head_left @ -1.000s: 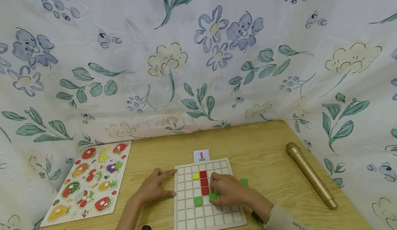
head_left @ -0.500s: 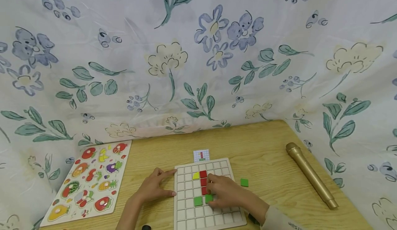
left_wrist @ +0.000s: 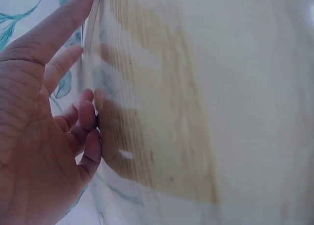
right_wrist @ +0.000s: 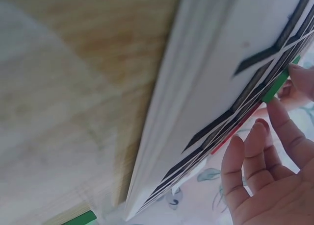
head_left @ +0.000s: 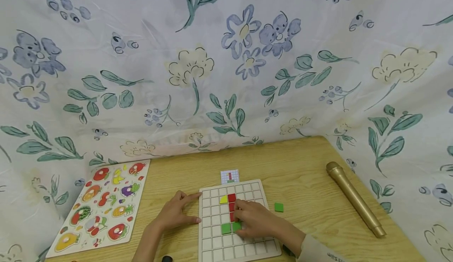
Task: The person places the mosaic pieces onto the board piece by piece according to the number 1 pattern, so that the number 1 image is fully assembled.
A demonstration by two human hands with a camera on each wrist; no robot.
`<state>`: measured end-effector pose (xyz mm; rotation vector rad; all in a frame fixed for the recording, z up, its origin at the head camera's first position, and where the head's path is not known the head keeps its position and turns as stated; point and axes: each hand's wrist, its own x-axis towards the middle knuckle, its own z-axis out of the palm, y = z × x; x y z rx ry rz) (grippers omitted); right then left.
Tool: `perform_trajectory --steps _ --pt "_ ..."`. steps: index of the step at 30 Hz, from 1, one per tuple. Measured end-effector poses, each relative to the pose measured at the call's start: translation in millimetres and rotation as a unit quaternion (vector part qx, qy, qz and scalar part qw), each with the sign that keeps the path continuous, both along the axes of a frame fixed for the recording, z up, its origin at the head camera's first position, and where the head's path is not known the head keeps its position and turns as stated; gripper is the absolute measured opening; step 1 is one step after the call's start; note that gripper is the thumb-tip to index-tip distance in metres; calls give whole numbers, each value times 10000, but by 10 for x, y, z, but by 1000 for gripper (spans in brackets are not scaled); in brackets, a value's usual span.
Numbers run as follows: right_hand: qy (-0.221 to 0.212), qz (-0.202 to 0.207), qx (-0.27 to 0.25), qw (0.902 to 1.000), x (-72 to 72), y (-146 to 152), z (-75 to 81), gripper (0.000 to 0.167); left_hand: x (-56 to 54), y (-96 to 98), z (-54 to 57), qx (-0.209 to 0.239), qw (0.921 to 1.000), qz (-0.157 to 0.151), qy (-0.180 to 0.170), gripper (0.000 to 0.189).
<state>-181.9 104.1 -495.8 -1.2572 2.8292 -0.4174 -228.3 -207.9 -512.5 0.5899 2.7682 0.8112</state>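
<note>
A pale wooden grid board [head_left: 216,244] lies on the table. My right hand [head_left: 256,219] pinches a green square tile [head_left: 236,227] between thumb and index finger, low at the board's middle; the right wrist view has the same green tile [right_wrist: 280,84] from the side. Left of it, another green tile [head_left: 225,228] sits in a square. Above run red tiles [head_left: 231,198] in a column, partly behind my fingers, with a yellow piece [head_left: 223,199] left of the topmost. My left hand [head_left: 175,214] touches the board's left edge, thumb and index finger spread apart.
A small pattern card [head_left: 230,176] lies behind the board. One loose green tile [head_left: 278,207] is on the table to its right. A gold microphone [head_left: 354,199] lies far right, a fruit puzzle board [head_left: 79,230] at left. A black object [head_left: 167,259] shows at the front edge.
My right hand has shifted left with the green tile, bringing it next to the other green tile. The loose green tile has come into fuller view. My left hand has stayed in place.
</note>
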Motion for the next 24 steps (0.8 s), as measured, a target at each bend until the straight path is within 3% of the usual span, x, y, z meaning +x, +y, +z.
perform_trajectory --steps 11,24 --pt "246 3 71 9997 10 -7 -27 20 2 2 16 25 10000 13 -75 82" --pt "175 -41 141 9997 30 -25 20 22 -7 -10 -6 9 10000 5 -8 82"
